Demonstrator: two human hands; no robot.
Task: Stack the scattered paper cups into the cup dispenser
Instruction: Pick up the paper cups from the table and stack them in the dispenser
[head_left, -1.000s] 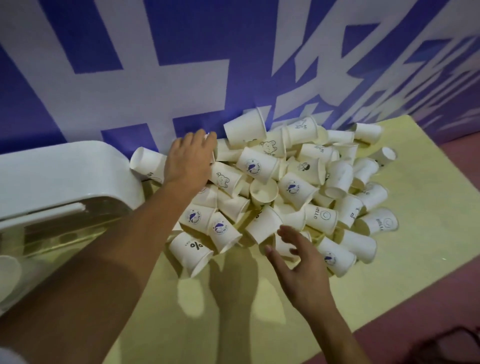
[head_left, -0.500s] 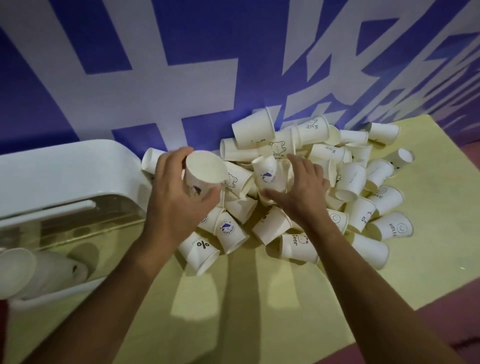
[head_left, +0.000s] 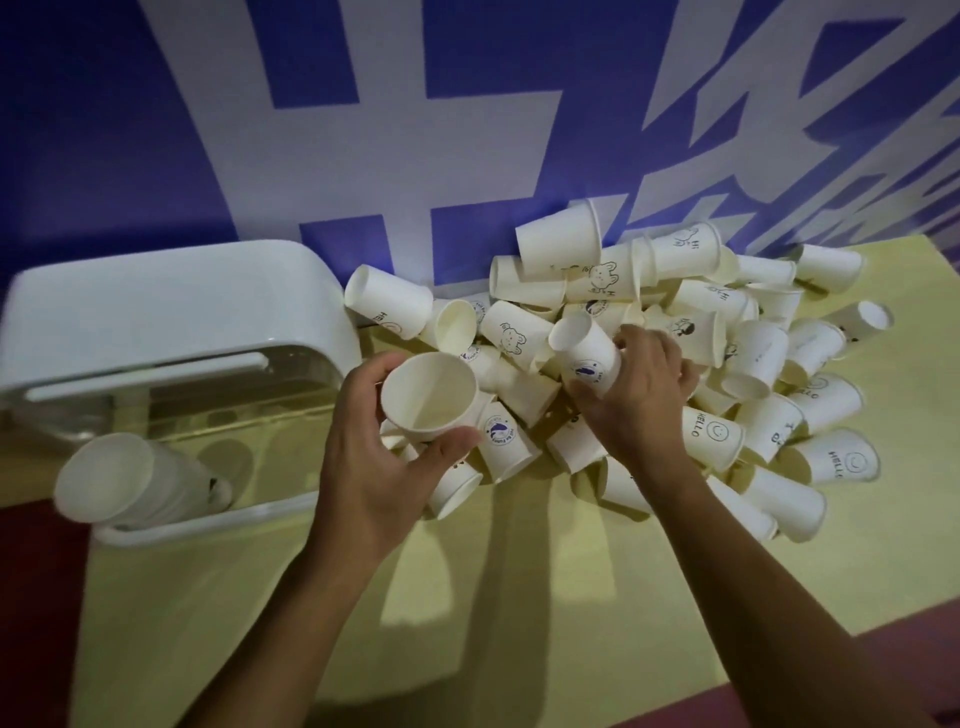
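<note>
1. Head view over a yellow table (head_left: 519, 623), set against a blue-and-white banner (head_left: 467, 130): a heap of paper cups (head_left: 753, 364) lies on the far right part of the table, most on their sides.

2. Left hand (head_left: 374, 467) holds a plain cup (head_left: 430, 397) just above the near left edge of the heap, mouth turned toward the camera; its fingers (head_left: 363, 371) and thumb curl round the wall and pinch it. Half a second ago the hand carried the same cup in much the same grip; a second ago it lay flat on the pile with nothing in it.

3. Right hand (head_left: 639, 395) grips a printed cup (head_left: 587, 351) carrying a blue round logo, fingers pressed to its side, the cup tilted with its mouth up and to the left. Compared with half a second ago, this cup is lifted clear of its neighbours; a second ago the hand hovered with spread fingers at the near side of the heap.

4. Cup dispenser (head_left: 171, 322), white with a clear front, lies at the left of the table, beside the heap. A nested stack of cups (head_left: 135, 480) sticks out of its near end, as it did half a second earlier.
</note>
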